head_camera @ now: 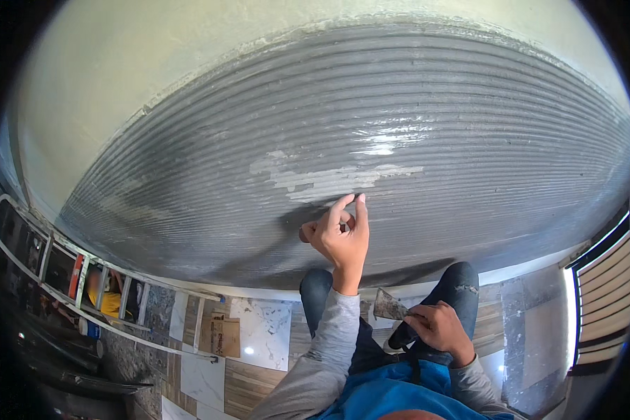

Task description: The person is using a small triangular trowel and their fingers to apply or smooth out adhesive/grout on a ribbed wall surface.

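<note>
A wall covered in grey ridged coating (451,131) curves across the view, with a smoother, lighter patch (315,181) at its middle. My left hand (344,231) is raised just below that patch, thumb and forefinger pinched near the surface; whether something small is between the fingertips I cannot tell. Over my right thigh, my right hand (441,328) grips a putty knife (389,306) by its handle. Its stained metal blade points up and left, away from the wall's ridges.
A metal ladder (131,320) stands at the left, with a person in yellow (107,299) behind its rungs. Flattened brown cardboard (220,336) lies on the tiled floor (260,328). A slatted window or door (606,299) is at the right.
</note>
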`<action>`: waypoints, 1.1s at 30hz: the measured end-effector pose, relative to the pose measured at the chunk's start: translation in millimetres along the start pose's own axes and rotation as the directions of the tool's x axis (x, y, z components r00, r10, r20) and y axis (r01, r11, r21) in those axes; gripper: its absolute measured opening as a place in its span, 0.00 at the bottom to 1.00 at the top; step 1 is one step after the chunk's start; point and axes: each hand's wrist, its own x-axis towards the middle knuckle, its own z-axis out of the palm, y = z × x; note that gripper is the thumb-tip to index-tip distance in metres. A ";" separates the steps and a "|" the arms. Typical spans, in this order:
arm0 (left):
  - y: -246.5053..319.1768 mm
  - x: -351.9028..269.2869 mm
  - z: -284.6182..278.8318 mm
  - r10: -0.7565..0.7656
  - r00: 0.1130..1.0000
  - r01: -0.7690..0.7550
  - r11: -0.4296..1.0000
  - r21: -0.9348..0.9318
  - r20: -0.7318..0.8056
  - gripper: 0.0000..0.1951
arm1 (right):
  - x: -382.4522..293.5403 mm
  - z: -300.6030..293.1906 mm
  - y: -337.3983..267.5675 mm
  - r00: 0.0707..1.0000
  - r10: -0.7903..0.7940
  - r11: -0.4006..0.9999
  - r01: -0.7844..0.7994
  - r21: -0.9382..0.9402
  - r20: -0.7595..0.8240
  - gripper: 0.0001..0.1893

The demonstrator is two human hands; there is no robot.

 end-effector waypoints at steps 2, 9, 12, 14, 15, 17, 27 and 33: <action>4.9 0.1 5.6 -0.079 0.996 0.081 0.996 0.038 -0.036 0.06 | -0.4 -6.2 4.2 1.000 0.031 0.999 -0.031 0.026 -0.001 0.09; -7.7 1.6 -2.2 -0.114 0.992 0.118 0.990 0.082 -0.053 0.05 | 8.3 -0.1 7.6 0.999 0.041 0.999 -0.041 0.003 0.021 0.09; 13.3 2.6 1.6 -0.122 0.990 0.127 0.990 0.068 -0.068 0.05 | -0.7 4.5 12.2 0.995 0.100 0.995 -0.100 -0.008 -0.012 0.08; 17.5 -2.1 9.4 -0.148 0.988 0.151 0.980 0.131 -0.034 0.03 | -1.8 11.5 26.5 0.998 0.028 1.000 -0.029 -0.010 -0.051 0.10; 18.1 -4.9 13.9 -0.174 0.984 0.177 0.981 0.077 -0.047 0.03 | 2.0 2.5 20.3 0.996 0.083 0.996 -0.084 0.010 0.040 0.13; 23.6 -4.4 16.8 -0.208 0.976 0.209 0.978 0.007 -0.066 0.04 | 3.7 -7.9 8.5 0.984 0.098 0.995 -0.102 0.014 0.148 0.17; 24.1 -16.1 35.7 -0.241 0.961 0.250 0.966 0.057 -0.138 0.12 | 4.8 -7.2 23.6 0.991 0.066 0.996 -0.059 -0.067 0.114 0.13; 22.4 -16.2 37.1 -0.254 0.957 0.252 0.967 -0.033 -0.142 0.10 | 7.6 -10.2 18.0 0.984 0.121 0.992 -0.114 -0.058 0.134 0.15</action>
